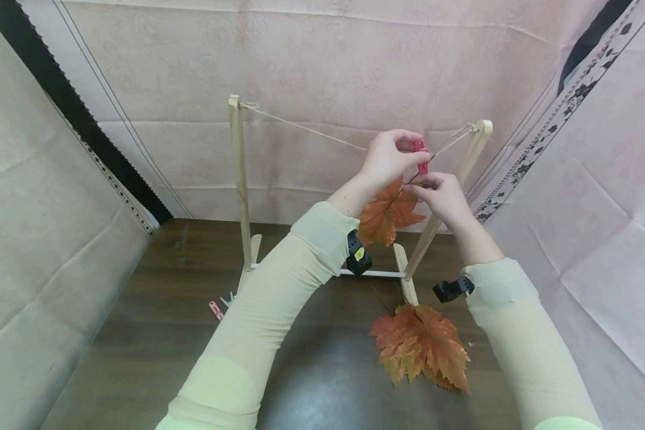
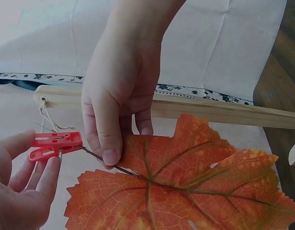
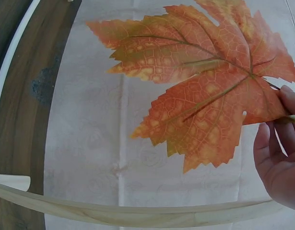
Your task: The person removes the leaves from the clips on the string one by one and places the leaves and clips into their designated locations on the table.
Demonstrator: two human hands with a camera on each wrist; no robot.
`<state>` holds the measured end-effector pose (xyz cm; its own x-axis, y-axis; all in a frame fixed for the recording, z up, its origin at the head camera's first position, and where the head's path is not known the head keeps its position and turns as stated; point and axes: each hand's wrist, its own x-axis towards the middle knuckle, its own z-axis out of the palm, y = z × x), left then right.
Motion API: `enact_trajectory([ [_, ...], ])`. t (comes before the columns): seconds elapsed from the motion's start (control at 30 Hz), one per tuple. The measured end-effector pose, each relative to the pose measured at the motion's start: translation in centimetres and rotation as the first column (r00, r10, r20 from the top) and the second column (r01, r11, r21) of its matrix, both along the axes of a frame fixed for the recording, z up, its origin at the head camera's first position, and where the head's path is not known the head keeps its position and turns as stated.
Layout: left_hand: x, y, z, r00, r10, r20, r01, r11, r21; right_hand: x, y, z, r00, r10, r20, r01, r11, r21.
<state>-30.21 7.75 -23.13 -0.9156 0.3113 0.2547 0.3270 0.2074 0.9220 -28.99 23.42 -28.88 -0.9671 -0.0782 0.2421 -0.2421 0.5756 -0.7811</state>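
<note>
My left hand (image 1: 388, 158) pinches a red plastic clothespin (image 2: 58, 143) at the string (image 1: 312, 129) of a wooden frame. In the left wrist view the stem of an orange artificial maple leaf (image 2: 205, 182) runs up to the clothespin's end. My right hand (image 1: 445, 197) pinches that leaf at its base beside the stem, thumb on top. The leaf hangs below both hands, its blade spread wide in the right wrist view. The string dips from both posts toward the clothespin, partly hidden behind my left hand.
A left post (image 1: 239, 185) and right post (image 1: 477, 149) hold the string, joined low down by a white rod (image 1: 378, 274). More maple leaves (image 1: 421, 346) lie stacked on the dark wooden table (image 1: 322, 370). Clothespins (image 1: 216, 310) lie by my left sleeve. Pale cloth (image 1: 183, 65) surrounds the table.
</note>
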Motion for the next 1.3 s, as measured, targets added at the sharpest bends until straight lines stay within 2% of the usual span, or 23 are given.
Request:
enact_trajectory([
  [0.23, -0.07, -0.14, -0.12, 1.0, -0.004, 0.014, 0.004, 1.0, 0.017, 0.2, 0.12, -0.04, 1.0, 0.007, 0.003, -0.007, 0.999, -0.034],
  [0.53, -0.35, -0.33, -0.24, 1.0, 0.003, 0.012, -0.003, 1.0, 0.016, 0.6, 0.02, 0.2, 0.999, 0.034, 0.011, -0.034, 0.999, -0.022],
  [0.83, -0.49, -0.47, -0.48, 0.999, -0.017, 0.027, 0.016, 1.0, 0.013, 0.59, 0.15, -0.07, 1.0, 0.022, 0.017, -0.021, 0.998, -0.055],
  [1.1, -0.39, -0.87, -0.61, 0.998, -0.022, 0.055, 0.018, 0.998, 0.065, 0.65, 0.33, -0.09, 0.999, 0.028, 0.031, -0.025, 0.997, -0.073],
  [1.3, -0.23, -0.96, -0.18, 0.999, -0.023, 0.023, 0.021, 0.997, 0.081, 0.41, 0.5, -0.07, 1.0, 0.006, 0.001, -0.006, 0.996, -0.084],
])
